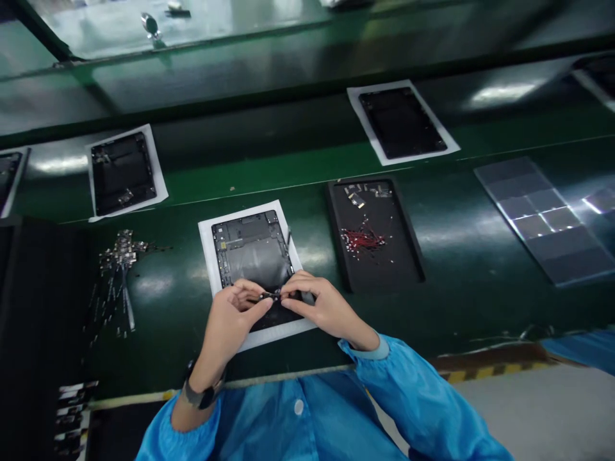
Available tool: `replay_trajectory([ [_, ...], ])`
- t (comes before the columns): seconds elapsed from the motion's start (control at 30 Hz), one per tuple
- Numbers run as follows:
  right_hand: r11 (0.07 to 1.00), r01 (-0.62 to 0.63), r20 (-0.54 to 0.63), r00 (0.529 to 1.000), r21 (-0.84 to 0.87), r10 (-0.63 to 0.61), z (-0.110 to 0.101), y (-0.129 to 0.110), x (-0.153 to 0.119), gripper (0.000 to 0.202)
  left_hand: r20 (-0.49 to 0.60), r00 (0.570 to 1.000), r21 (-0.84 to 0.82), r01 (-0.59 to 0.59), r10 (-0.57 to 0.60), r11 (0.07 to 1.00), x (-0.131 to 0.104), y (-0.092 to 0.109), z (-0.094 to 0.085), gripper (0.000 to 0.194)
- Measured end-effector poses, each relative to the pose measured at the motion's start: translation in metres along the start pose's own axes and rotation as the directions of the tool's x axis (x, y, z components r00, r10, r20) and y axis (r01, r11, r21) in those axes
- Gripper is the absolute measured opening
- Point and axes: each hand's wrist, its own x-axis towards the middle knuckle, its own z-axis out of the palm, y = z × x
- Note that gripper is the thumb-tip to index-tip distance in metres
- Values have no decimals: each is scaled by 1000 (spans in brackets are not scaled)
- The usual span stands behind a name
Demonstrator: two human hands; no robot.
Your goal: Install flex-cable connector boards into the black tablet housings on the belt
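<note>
A dark tablet housing [257, 246] lies on a white sheet [207, 250] in front of me, its inner side facing up. Over its lower part, my left hand [237, 307] and my right hand [317, 301] meet, fingertips close together. Between them they pinch a small dark part [270, 296] with light spots; its kind is too small to tell. Both hands are closed, thumbs against the fingers. The lower end of the housing is partly hidden by the hands.
Right of the sheet is a black tray [416, 256] with red wires [360, 239] and small boards [355, 197]. A pile of small boards with cables [122, 253] lies left. Behind are more housings on sheets [403, 121]. Clear film sheets [542, 218] lie far right.
</note>
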Motion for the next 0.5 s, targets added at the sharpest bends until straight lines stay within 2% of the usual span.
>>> replay_trajectory([
  [0.07,1000,10,-59,998,11,-9,1,0,-2,16,-97,984,301,-117,152,947,6,7,-16,17],
  [0.13,1000,25,-111,993,-8,-25,3,0,-3,26,-161,915,575,-218,370,789,24,16,-31,16],
  [0.2,997,57,-132,989,-57,-64,5,0,-5,30,-128,832,740,-283,540,611,55,26,-41,21],
  [0.23,993,81,-129,987,-86,-92,6,0,-5,30,-87,813,785,-299,576,542,73,30,-46,25],
  [0.27,988,108,-125,985,-113,-122,7,0,-6,28,-53,819,815,-295,571,498,90,35,-49,29],
  [0.3,981,136,-125,980,-138,-153,8,1,-6,26,-25,846,830,-280,532,483,107,40,-52,29],
  [0.37,968,175,-159,966,-178,-204,8,2,-5,21,51,908,823,-274,416,497,135,48,-57,16],
  [0.4,964,179,-191,957,-196,-217,8,3,-5,19,92,926,812,-283,367,510,146,51,-58,9],
  [0.5,954,165,-307,921,-250,-240,7,5,-4,16,184,927,783,-339,328,521,173,65,-61,8],
])
